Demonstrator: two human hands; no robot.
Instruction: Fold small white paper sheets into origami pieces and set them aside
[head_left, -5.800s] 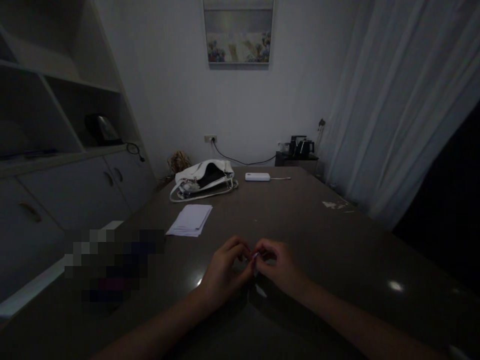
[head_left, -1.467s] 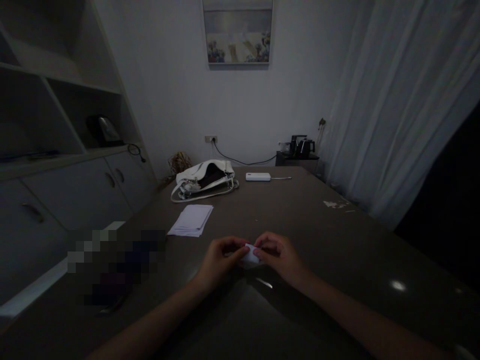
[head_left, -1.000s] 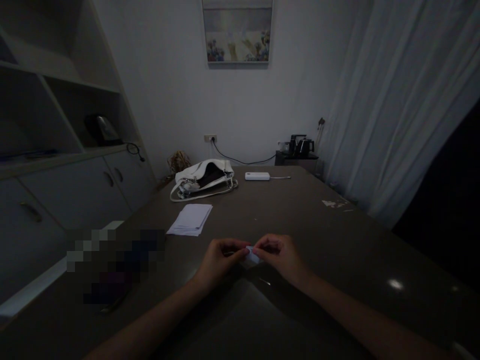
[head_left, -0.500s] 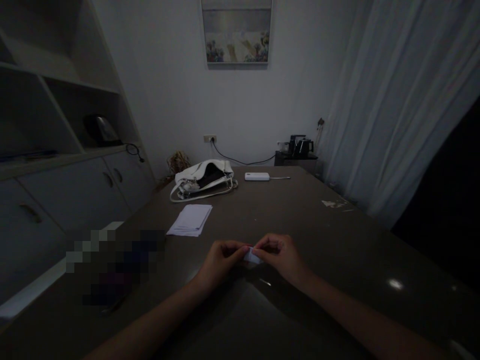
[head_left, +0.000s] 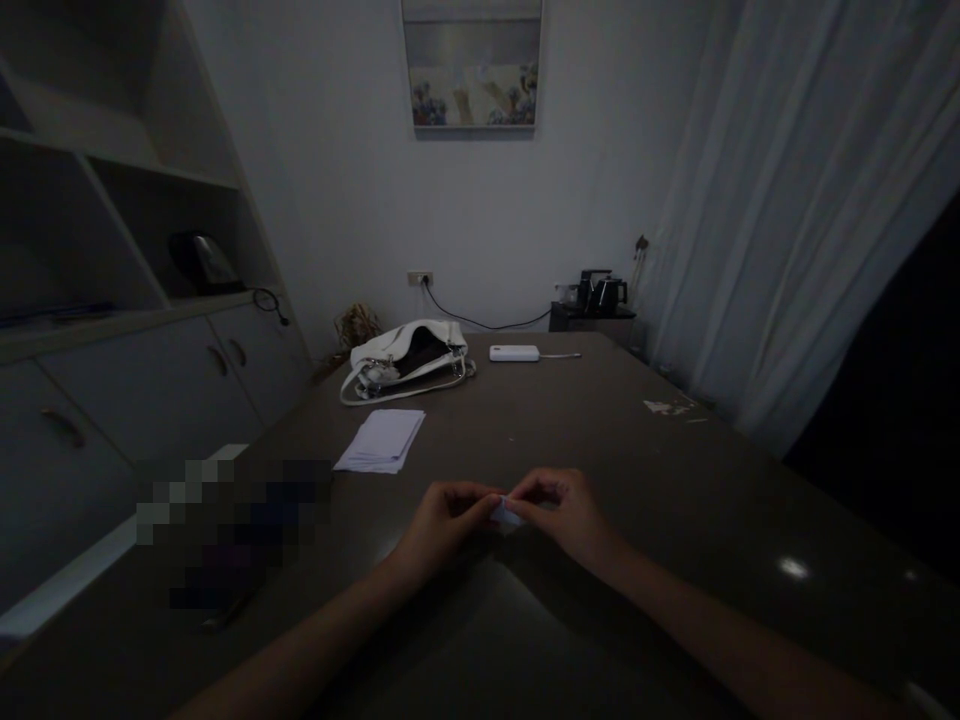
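Between my two hands is a small piece of white paper [head_left: 507,514], pinched at its upper edge just above the dark table [head_left: 480,620]. My left hand [head_left: 446,520] grips its left side with thumb and forefinger. On the other side my right hand [head_left: 562,510] pinches it the same way, fingers curled. The fingertips nearly meet and cover much of the paper, so its full shape is hidden. A stack of white paper sheets [head_left: 382,438] lies on the table beyond my left hand.
A white handbag [head_left: 409,350] and a white power bank [head_left: 514,353] with a short cable lie at the table's far end. Paper scraps [head_left: 660,407] lie near the right edge. Blurred-out items [head_left: 247,530] are at the left. A curtain [head_left: 720,220] hangs on the right.
The paper between my fingers has tilted slightly, and less of its face shows. A bright streak on the table below it is gone. Both hands stay nearly in place.
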